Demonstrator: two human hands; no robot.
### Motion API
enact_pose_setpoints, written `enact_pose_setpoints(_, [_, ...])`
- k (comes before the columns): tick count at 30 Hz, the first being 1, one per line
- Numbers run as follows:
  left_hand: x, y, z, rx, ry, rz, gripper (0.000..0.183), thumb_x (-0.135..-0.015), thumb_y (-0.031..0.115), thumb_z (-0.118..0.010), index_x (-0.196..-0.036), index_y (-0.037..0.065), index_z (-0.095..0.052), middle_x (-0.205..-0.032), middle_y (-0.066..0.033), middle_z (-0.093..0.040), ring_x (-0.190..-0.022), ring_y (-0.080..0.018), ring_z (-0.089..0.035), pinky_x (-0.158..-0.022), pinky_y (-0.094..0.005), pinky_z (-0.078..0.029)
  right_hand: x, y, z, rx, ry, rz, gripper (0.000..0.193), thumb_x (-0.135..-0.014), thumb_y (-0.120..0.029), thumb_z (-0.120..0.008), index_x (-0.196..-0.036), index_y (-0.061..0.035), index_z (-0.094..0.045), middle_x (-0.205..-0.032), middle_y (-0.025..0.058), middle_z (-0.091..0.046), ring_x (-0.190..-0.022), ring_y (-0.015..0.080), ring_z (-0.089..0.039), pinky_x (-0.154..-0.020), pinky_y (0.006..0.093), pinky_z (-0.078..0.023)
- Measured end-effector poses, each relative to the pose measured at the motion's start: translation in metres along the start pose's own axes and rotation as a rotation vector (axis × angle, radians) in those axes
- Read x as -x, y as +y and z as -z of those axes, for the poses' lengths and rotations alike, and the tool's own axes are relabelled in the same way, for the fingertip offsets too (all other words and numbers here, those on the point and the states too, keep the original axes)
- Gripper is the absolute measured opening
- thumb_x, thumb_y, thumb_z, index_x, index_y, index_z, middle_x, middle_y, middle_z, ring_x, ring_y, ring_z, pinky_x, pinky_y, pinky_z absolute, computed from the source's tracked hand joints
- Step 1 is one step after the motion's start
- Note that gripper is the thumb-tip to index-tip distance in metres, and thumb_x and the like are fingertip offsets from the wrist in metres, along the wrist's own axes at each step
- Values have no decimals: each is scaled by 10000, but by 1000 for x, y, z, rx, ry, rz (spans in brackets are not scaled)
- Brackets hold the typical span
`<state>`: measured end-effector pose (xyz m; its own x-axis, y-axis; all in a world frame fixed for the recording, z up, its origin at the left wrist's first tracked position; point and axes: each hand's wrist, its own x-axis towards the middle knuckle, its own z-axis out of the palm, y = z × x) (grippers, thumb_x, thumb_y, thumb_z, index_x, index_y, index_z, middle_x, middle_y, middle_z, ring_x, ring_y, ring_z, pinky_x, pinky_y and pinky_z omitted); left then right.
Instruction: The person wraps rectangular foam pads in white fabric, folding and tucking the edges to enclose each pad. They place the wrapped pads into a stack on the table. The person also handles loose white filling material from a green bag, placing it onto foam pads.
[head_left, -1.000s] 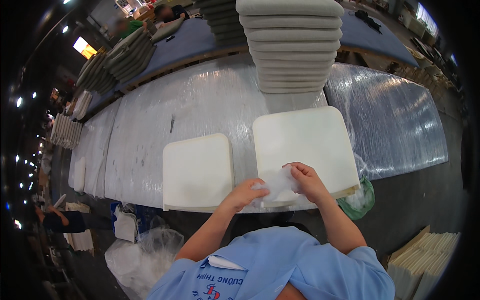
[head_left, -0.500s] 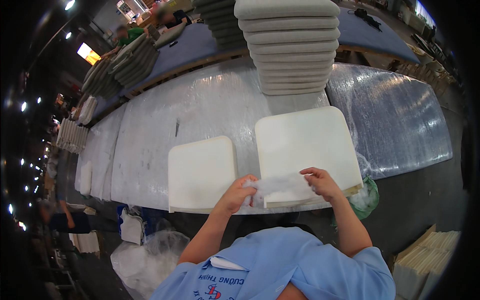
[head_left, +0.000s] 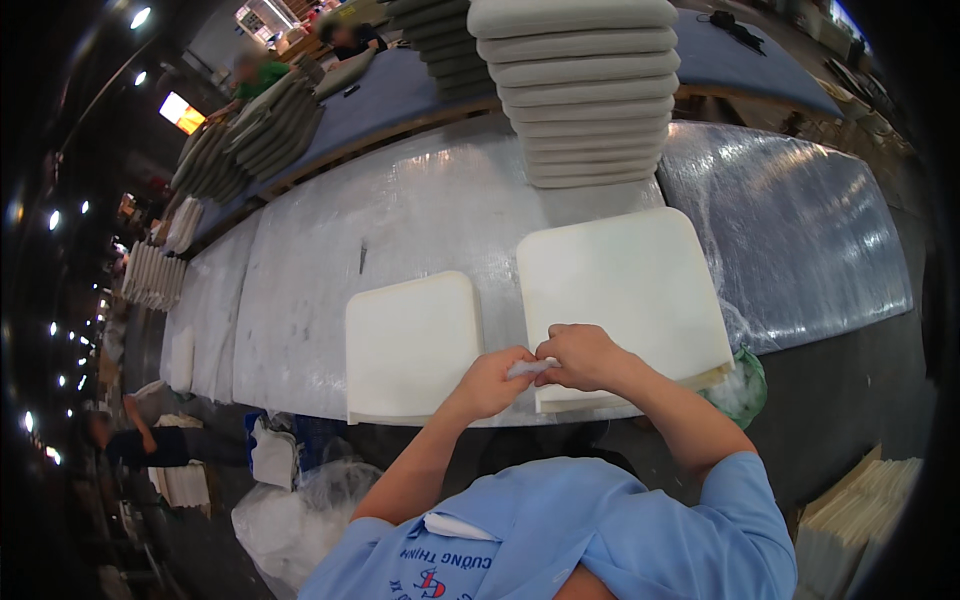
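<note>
Between my two hands is a small bunched wad of white fibre stuffing (head_left: 532,368). My left hand (head_left: 492,382) is closed on its left end, and my right hand (head_left: 580,358) pinches the other end close by. Both hands are above the near left corner of a large cream foam seat pad (head_left: 625,290), which lies on the plastic-covered table (head_left: 300,290). A smaller cream foam pad (head_left: 412,345) lies to the left of it, near the table's front edge, apart from my hands.
A tall stack of pale grey cushions (head_left: 580,90) stands at the back. Darker cushions (head_left: 275,125) are piled on the blue table (head_left: 385,100) behind. A green bag (head_left: 740,390) is by the near right edge, clear plastic bags (head_left: 300,520) at lower left. Other people stand at the far left.
My right hand has come left to meet my left hand. The stuffing, stretched out between them before, is now gathered into a small wad.
</note>
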<state>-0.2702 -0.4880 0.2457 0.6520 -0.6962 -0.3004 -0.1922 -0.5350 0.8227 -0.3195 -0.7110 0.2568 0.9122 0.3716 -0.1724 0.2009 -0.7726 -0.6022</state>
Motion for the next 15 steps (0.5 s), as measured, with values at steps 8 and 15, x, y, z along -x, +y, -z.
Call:
enact_pose_setpoints(8, [27, -37, 33, -61, 114, 93, 241, -976, 256, -679, -1074, 36, -665, -753, -174, -657, -697, -302, -635, -668, -404, -496, -63, -10, -28, -188, -286, 29, 338, -981, -365, -621, -907, -44, -698, -871, 178, -667, -893, 374, -659, -808, 482, -512])
enact_pose_setpoints(15, [43, -135, 99, -107, 325, 115, 212, -973, 231, -670, -990, 21, -650, -751, -166, -651, -705, -285, -636, -679, -404, -500, -128, -8, -88, -42, 3, 0, 307, -987, -314, -606, -873, -36, -666, -812, 189, -662, -790, 396, -630, -770, 466, -511])
